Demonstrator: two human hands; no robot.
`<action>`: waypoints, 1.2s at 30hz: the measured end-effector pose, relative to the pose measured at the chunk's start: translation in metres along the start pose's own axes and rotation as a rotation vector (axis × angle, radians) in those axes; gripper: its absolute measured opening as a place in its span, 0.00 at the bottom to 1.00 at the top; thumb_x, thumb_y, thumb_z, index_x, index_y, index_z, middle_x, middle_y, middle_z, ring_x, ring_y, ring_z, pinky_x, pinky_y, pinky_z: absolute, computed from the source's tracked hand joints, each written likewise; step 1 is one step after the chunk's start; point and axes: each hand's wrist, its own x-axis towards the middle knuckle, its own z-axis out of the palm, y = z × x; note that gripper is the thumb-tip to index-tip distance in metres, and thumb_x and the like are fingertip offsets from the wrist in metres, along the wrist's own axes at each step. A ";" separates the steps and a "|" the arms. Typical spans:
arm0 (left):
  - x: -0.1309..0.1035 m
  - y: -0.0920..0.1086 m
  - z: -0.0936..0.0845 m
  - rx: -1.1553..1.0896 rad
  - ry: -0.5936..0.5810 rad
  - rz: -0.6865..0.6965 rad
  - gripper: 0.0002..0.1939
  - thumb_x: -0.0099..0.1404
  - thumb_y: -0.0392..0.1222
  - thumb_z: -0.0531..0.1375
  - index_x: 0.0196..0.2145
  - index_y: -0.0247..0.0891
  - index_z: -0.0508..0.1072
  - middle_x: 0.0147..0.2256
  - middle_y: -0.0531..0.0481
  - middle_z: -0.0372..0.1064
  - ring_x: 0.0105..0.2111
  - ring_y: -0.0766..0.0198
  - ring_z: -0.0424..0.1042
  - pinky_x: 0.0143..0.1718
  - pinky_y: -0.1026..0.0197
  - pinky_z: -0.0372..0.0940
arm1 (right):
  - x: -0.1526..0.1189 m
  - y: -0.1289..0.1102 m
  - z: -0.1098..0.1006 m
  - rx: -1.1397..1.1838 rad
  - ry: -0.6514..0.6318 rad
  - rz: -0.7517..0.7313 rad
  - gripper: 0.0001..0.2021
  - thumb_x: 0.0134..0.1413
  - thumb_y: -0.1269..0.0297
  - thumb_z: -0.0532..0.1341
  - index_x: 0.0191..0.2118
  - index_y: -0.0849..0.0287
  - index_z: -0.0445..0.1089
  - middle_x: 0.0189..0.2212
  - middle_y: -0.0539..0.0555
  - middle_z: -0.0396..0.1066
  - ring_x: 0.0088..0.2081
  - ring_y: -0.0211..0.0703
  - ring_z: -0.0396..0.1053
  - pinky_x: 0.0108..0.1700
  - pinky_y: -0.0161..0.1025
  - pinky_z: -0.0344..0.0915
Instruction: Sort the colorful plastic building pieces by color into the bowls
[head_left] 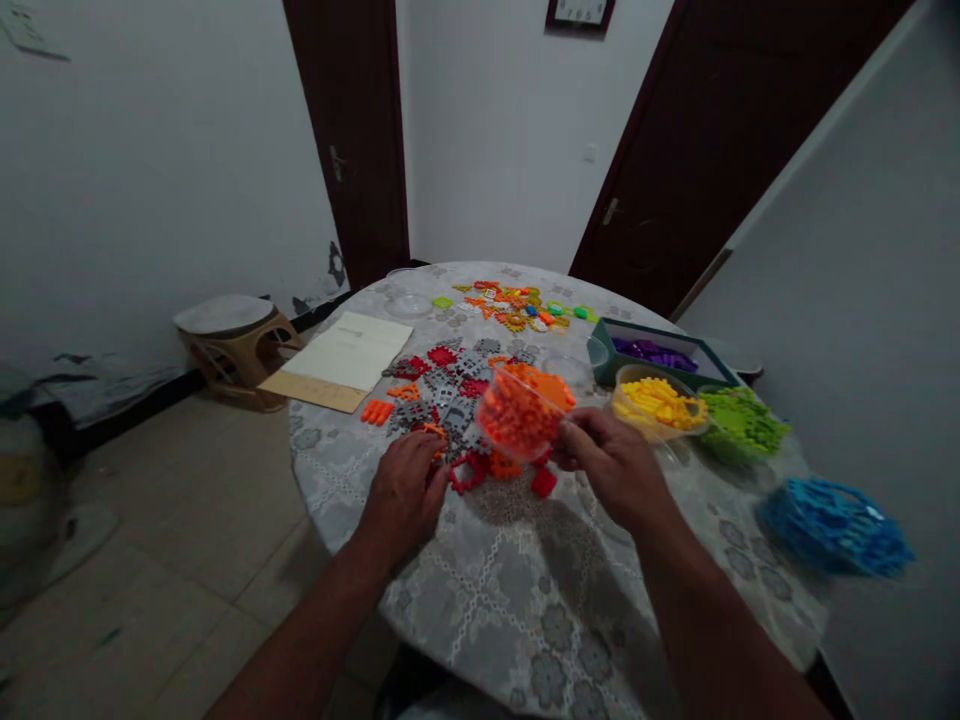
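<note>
My right hand (611, 460) is closed on the rim of a clear plastic container (517, 415) full of orange interlocking toy pieces (536, 385). The container is tilted and raised above a mixed pile of grey (454, 390) and red (442, 356) notched pieces. At the pile's near left edge lies my left hand (405, 490), thumb apart from the bent fingers. Its fingertips touch or cover an orange piece (435, 432); their undersides are hidden. A red ring-shaped piece (468, 473) sits just right of this hand, and a few orange bars (376, 411) lie beyond it.
To the right stand a tub of yellow pieces (658, 402), green pieces (742, 420), blue pieces (836, 527) and a dark green box (675, 372) with purple pieces. Mixed pieces (517, 305) lie at the back. An open booklet (349, 355) rests left, near a stool (236, 345).
</note>
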 end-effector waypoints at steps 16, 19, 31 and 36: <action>-0.002 0.000 0.004 0.025 0.015 -0.015 0.14 0.71 0.36 0.61 0.53 0.39 0.73 0.54 0.38 0.73 0.57 0.47 0.71 0.61 0.39 0.69 | 0.085 0.020 0.078 0.914 -0.145 0.633 0.07 0.74 0.67 0.55 0.41 0.59 0.68 0.24 0.51 0.77 0.22 0.36 0.76 0.25 0.29 0.75; -0.002 0.000 0.004 0.020 0.017 -0.016 0.14 0.71 0.35 0.61 0.54 0.40 0.73 0.54 0.38 0.73 0.58 0.47 0.71 0.62 0.39 0.69 | 0.083 0.007 0.070 0.962 -0.142 0.634 0.11 0.76 0.67 0.52 0.40 0.59 0.69 0.23 0.50 0.76 0.21 0.35 0.74 0.24 0.28 0.73; 0.000 -0.005 0.004 0.066 -0.007 0.051 0.13 0.72 0.38 0.60 0.54 0.40 0.72 0.55 0.37 0.73 0.58 0.46 0.71 0.62 0.39 0.68 | -0.011 0.000 -0.088 0.523 0.391 -0.069 0.16 0.56 0.51 0.73 0.42 0.56 0.74 0.29 0.48 0.77 0.26 0.39 0.77 0.27 0.33 0.75; 0.008 -0.014 0.006 0.102 -0.037 0.109 0.12 0.73 0.43 0.59 0.51 0.38 0.72 0.52 0.36 0.74 0.55 0.43 0.72 0.61 0.37 0.68 | -0.072 0.028 -0.152 -0.097 0.864 -0.104 0.19 0.60 0.45 0.70 0.44 0.57 0.76 0.32 0.51 0.80 0.28 0.42 0.78 0.34 0.40 0.78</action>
